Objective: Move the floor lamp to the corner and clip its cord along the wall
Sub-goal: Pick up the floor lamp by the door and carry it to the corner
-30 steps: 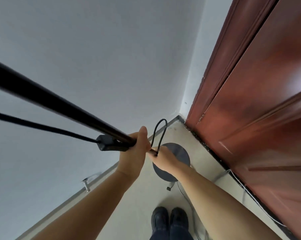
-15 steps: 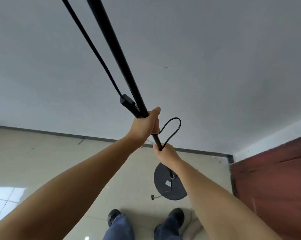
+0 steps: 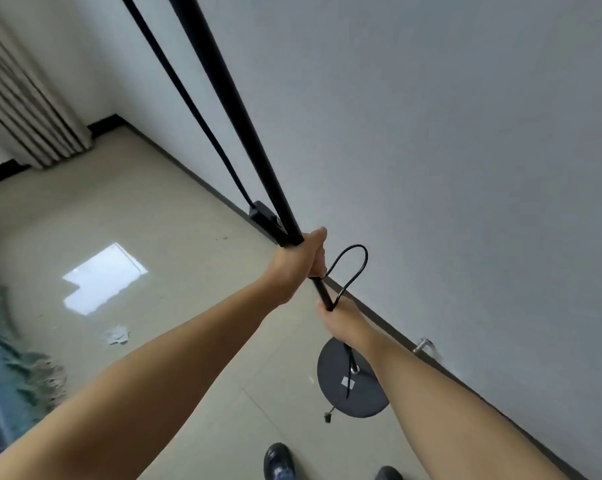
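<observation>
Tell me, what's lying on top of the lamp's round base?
On the round base lie a thin black cord and a small pale sticker. The right forearm covers its far edge.

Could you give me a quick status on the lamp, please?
Left hand and right hand grip lamp pole. Cord loops loose. Paper scrap on floor.

Open tiled floor leftward; wall close right, a metal doorstop along its foot.
</observation>
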